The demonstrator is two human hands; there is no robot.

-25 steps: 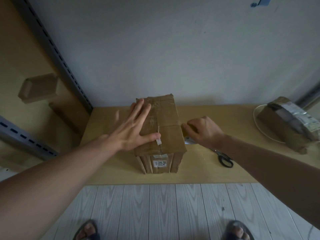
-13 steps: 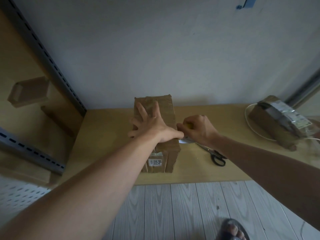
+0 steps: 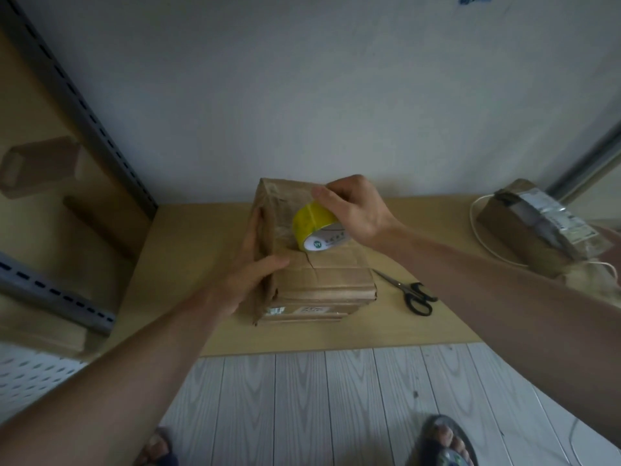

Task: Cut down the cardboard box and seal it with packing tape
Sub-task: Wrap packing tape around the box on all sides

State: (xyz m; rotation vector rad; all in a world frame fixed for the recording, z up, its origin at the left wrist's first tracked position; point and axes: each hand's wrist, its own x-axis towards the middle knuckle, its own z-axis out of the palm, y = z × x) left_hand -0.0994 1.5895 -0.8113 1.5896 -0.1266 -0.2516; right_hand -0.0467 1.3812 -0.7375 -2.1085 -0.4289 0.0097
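Two grips: left hand point(image 3: 255, 274) clasped the cardboard box point(image 3: 322, 274) at its nine-o'clock side; right hand point(image 3: 356, 210) held the tape roll point(image 3: 311, 222) on top.

On the table point(image 3: 174, 264) stands a cardboard box point(image 3: 322, 270). The left hand point(image 3: 255, 264) grips its left side, thumb on top, while the right hand point(image 3: 356, 210) holds a yellow tape roll point(image 3: 312, 227) (label end facing the camera) against the top. Scissors point(image 3: 410, 292) lie just right.
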